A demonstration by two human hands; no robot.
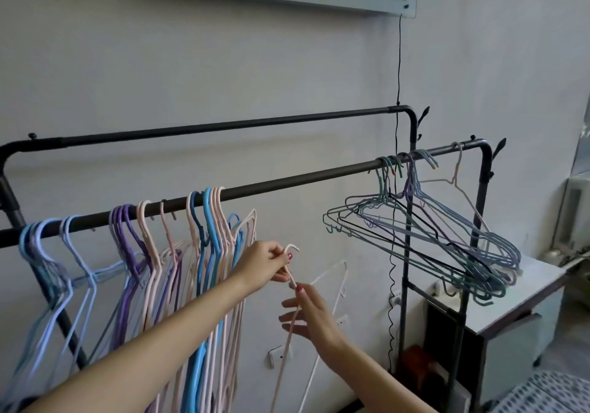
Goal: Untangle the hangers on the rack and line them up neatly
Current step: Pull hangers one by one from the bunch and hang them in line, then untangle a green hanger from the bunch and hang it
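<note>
A black rack's front rail (303, 179) runs from lower left to upper right. On its left part hang blue, purple and pink hangers (153, 253) in a loose row. A tangled bunch of teal, purple and black hangers (424, 230) hangs near the right end. Below the rail, off it, I hold a pale pink hanger (329, 277). My left hand (266, 264) pinches its neck just under the hook. My right hand (308, 312) touches the neck lower down with thumb and forefinger, its other fingers spread.
A second black rail (223, 128) runs behind, close to the white wall. A thin black cable (398, 61) drops from a wall board past the rack. A white cabinet (526, 294) stands under the right end, a patterned surface (552, 393) at bottom right.
</note>
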